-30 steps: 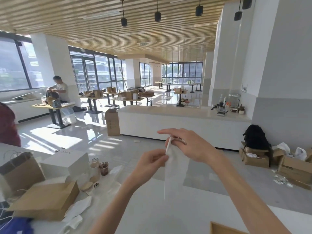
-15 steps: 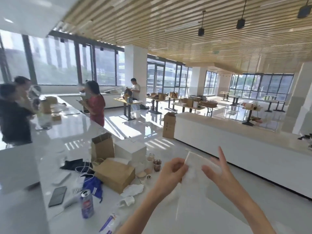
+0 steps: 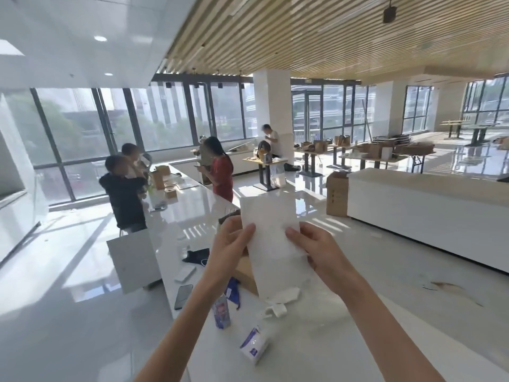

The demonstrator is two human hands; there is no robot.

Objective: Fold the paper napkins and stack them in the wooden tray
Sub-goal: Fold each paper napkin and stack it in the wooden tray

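I hold a white paper napkin upright in the air above the white counter. It is a tall narrow rectangle. My left hand pinches its left edge with the thumb in front. Gripping the right edge a little lower is my right hand. The wooden tray is out of view.
On the counter below lie a drink can, a small tissue pack, crumpled white paper, a phone, a blue cloth and a brown box. Several people stand at the counter's far end.
My view has swung left, bringing the people and the counter's left part into sight. The napkin has gone from hanging edge-on to facing me flat, held by both sides.
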